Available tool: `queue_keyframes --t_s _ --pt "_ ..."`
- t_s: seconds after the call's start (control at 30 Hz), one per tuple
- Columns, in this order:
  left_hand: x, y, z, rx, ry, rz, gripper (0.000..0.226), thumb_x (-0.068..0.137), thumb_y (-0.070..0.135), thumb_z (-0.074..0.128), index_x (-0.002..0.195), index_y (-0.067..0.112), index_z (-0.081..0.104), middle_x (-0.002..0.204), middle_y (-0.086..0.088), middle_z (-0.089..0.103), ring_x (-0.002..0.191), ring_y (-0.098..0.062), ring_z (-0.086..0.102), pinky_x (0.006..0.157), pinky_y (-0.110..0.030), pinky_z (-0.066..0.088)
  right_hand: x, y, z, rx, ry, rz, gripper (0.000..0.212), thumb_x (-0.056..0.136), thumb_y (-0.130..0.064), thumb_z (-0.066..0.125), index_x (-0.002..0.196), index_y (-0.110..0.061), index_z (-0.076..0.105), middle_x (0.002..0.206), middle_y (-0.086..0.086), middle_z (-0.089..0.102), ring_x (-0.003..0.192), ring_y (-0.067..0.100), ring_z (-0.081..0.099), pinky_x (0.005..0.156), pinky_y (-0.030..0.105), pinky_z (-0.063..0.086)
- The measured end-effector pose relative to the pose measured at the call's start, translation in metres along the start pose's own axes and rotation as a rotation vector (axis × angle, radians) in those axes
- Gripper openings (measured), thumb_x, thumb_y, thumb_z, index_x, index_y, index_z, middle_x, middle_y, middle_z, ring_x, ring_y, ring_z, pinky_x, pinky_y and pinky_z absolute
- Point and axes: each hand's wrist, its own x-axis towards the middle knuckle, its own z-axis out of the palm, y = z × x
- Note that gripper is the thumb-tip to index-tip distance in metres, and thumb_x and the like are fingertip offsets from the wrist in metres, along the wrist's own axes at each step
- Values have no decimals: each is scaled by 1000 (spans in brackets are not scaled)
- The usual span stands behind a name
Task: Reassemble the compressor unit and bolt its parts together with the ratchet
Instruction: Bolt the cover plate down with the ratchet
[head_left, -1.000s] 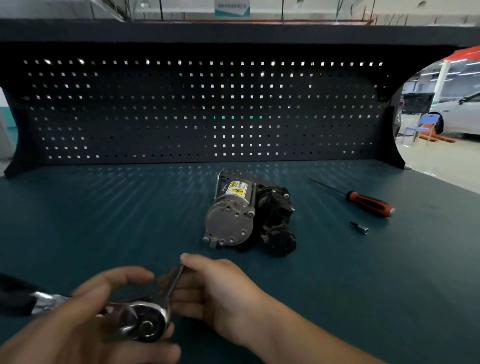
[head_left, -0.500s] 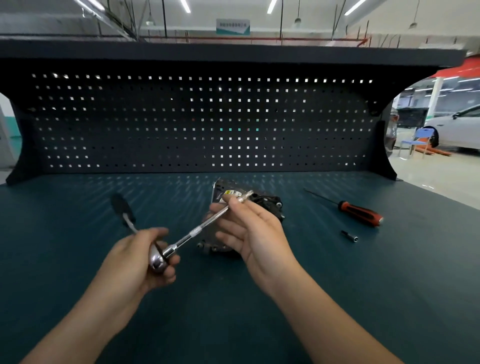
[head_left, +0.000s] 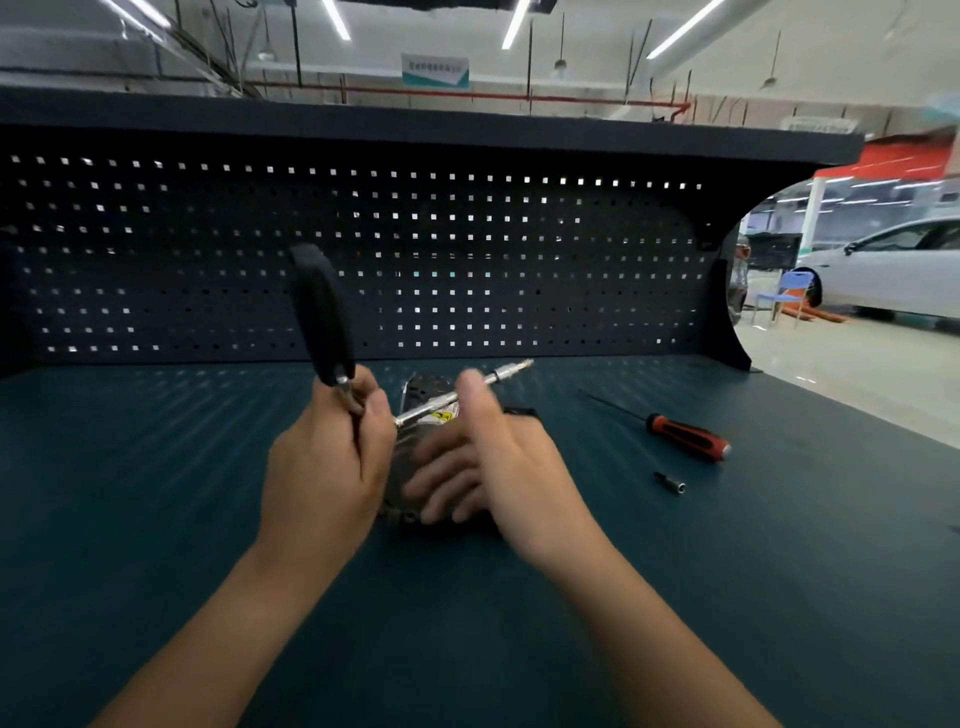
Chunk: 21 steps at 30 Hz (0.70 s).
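Note:
My left hand (head_left: 332, 457) grips the ratchet (head_left: 322, 312) at its head, above the middle of the bench. Its black handle stands up in front of the pegboard. A chrome extension bar (head_left: 511, 370) sticks out from the head, up and to the right. My right hand (head_left: 506, 467) is blurred, with the thumb up in front of the bar and the fingers stretched left below it, holding nothing. The compressor unit (head_left: 427, 388) lies on the bench behind both hands. Only its top edge, a yellow label and a bit of its lower rim show.
An orange-and-black screwdriver (head_left: 685, 437) lies on the dark green bench top (head_left: 156, 493) to the right, with a small socket bit (head_left: 670, 482) in front of it. A dark pegboard (head_left: 493, 260) closes off the back. At far right are an open shop floor and a white car.
My left hand has lifted the ratchet and swung its handle upright. My right hand has let go of the extension bar's tip and dropped lower. The view has tilted up.

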Motion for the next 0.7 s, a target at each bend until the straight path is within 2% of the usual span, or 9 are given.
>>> queue_keyframes --t_s 0.03,0.1,0.13,0.23,0.33,0.4,0.5,0.6,0.7 --pt "1 -3 -1 25 -23 27 28 88 39 29 85 17 46 68 6 51 59 -10 53 55 -22 38 -2 -7 -4 207 -150 70 79 62 -83 34 65 -11 66 60 8 69 49 17 63 44 20 48" --pt "-1 -8 0 25 -138 80 19 85 32 41 97 19 47 90 -17 59 84 -35 58 72 -47 47 -7 -15 -11 503 -418 169 86 61 -84 28 75 -9 68 65 11 70 50 18 65 42 19 48" --pt "-3 -7 1 -38 -213 82 19 82 30 45 99 22 46 98 -24 57 94 -43 55 79 -58 45 -12 -17 -13 571 -508 216 86 62 -82 28 79 -7 67 67 11 70 52 18 66 42 20 50" --pt "-9 -3 5 -61 -264 175 16 82 28 42 98 25 46 102 -13 54 96 -46 54 81 -65 43 -26 -20 -11 541 -575 336 63 71 -68 41 82 -9 62 64 5 69 54 14 67 44 19 51" --pt "-12 -3 8 85 -181 438 24 80 22 48 104 22 47 110 -3 45 102 -34 49 85 -49 42 -37 -28 -16 290 -453 332 24 89 -29 55 76 -8 55 55 -2 62 45 9 60 42 16 47" --pt "-12 -5 12 154 -152 599 30 81 22 49 111 19 47 117 -6 42 106 -25 44 87 -42 37 -42 -30 -25 -16 -317 255 22 93 -14 52 72 -7 53 51 -8 56 41 6 54 43 16 45" --pt "-9 -6 18 -22 -182 344 49 84 33 49 130 21 35 134 4 34 121 -11 38 98 -35 33 -50 -23 -40 -379 -15 32 24 91 -17 49 75 1 55 46 -9 50 41 4 48 44 19 40" --pt "2 -29 26 -29 -274 119 58 90 46 45 141 24 28 142 17 27 128 5 23 104 -26 23 -55 -14 -68 -198 375 -15 25 89 -12 51 68 2 51 41 -6 43 36 8 39 37 18 33" --pt "12 -62 45 45 -475 -15 53 92 35 48 141 17 35 141 5 38 128 -6 34 101 -22 25 -48 5 -106 74 592 113 25 91 -16 52 68 -9 44 40 -4 31 33 10 29 34 18 26"
